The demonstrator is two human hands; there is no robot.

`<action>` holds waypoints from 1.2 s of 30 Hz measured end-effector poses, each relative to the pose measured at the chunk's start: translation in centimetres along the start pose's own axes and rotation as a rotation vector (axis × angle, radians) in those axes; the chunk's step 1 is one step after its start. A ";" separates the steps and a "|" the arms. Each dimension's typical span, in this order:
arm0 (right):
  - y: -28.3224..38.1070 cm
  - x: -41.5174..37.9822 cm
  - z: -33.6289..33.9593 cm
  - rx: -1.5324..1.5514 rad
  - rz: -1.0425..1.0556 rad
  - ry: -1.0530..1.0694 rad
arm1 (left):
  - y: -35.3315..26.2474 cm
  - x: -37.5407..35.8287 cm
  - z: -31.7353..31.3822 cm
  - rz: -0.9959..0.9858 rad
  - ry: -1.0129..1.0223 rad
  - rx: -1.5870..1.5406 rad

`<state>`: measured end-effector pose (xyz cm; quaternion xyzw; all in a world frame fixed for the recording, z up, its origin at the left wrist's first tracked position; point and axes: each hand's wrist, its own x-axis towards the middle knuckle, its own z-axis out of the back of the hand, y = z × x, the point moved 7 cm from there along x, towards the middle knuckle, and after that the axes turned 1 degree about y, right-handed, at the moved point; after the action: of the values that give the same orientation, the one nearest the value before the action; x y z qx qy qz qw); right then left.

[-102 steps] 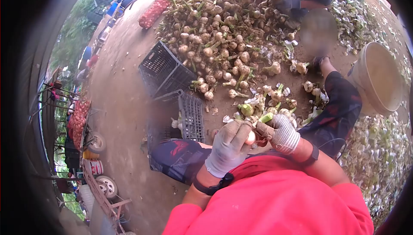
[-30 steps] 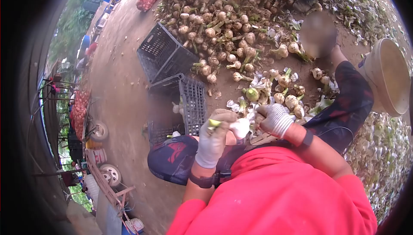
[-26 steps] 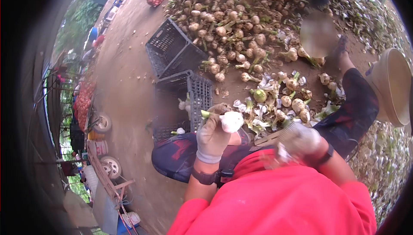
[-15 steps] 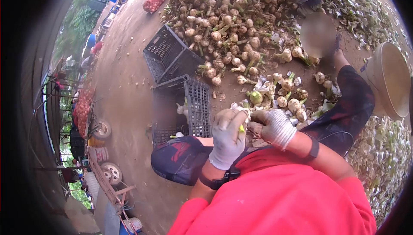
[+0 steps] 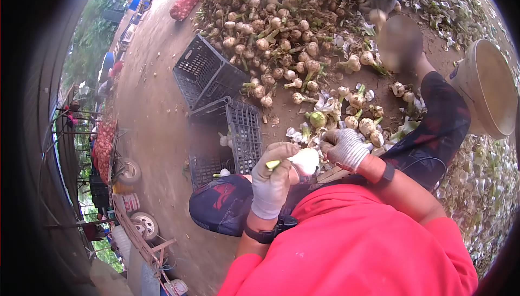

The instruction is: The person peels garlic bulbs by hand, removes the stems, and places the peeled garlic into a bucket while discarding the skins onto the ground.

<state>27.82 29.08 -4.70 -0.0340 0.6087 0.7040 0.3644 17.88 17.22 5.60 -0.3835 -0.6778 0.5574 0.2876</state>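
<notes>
My gloved left hand [image 5: 271, 182] pinches a white garlic bulb [image 5: 306, 160] by its short green stem, the bulb pointing right. Just right of the bulb, my gloved right hand [image 5: 345, 149] is closed, its fingers curled downward. What it grips, if anything, is hidden. In front of my hands lie loose garlic bulbs [image 5: 367, 126], peeled skins [image 5: 327, 106] and a greenish bulb [image 5: 317, 118]. A black plastic crate [image 5: 246, 133] beside my left knee has a few pale bulbs in it.
Another black crate [image 5: 208, 74] stands behind the first. A large heap of garlic [image 5: 271, 25] lies ahead. A whitish bucket [image 5: 490, 87] stands at right, near scattered skins [image 5: 476, 187]. Another person's gloved hand [image 5: 382, 0] works at the heap's far edge.
My left hand has drawn slightly left, and the white bulb now shows clearly in it. My right hand has come away from the bulb. The other person's gloved hand has shifted.
</notes>
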 end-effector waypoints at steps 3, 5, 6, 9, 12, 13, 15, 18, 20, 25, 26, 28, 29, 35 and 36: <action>2.1 -2.8 -0.5 -0.026 0.219 0.326 | 1.1 0.4 2.1 -0.068 -0.019 -0.129; 2.7 -3.6 -0.8 0.038 0.274 0.350 | 1.0 0.6 2.2 -0.079 -0.055 -0.119; 3.2 -3.3 0.0 0.047 0.294 0.209 | 0.8 0.5 1.6 -0.070 -0.039 -0.122; 4.5 -3.2 0.1 0.317 0.184 0.173 | -0.3 0.4 -0.3 -0.116 0.015 0.079; 4.3 -2.9 -0.8 0.272 0.132 0.198 | -1.4 0.4 -1.8 -0.298 0.159 0.434; 4.4 -2.9 -0.7 0.270 0.132 0.198 | -1.9 0.2 -2.8 -0.429 0.263 0.578; 4.2 -3.1 -1.5 0.422 0.040 0.299 | -2.5 0.1 -3.2 -0.458 0.248 0.616; 4.0 -3.1 -2.0 0.535 0.019 0.365 | -3.2 0.1 -4.8 -0.592 0.376 0.822; 4.1 -3.1 -2.3 0.528 0.035 0.362 | -2.9 0.2 -4.9 -0.606 0.375 0.841; 3.6 -1.5 -3.0 0.168 0.407 0.136 | -2.4 0.5 -5.1 -0.641 0.348 0.943; 4.5 -1.9 -2.5 -0.020 0.582 0.008 | -2.4 0.7 -4.9 -0.625 0.322 0.936; 6.1 -2.9 -1.9 -0.210 0.755 -0.120 | -2.3 1.3 -3.4 -0.491 0.204 0.774; 5.2 -2.0 -1.5 0.120 0.407 0.015 | -2.0 1.7 -2.1 -0.373 0.114 0.618; 1.4 -1.9 -1.8 0.271 -0.033 0.333 | 1.9 3.5 2.3 0.072 -0.007 -1.169; 1.2 -2.5 -2.2 0.219 0.051 0.429 | 2.6 3.4 2.7 0.135 -0.051 -1.275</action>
<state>28.08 25.99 -3.03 -0.1274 0.7456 0.6193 0.2104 14.36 18.81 2.33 -0.5078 -0.8572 0.0709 -0.0488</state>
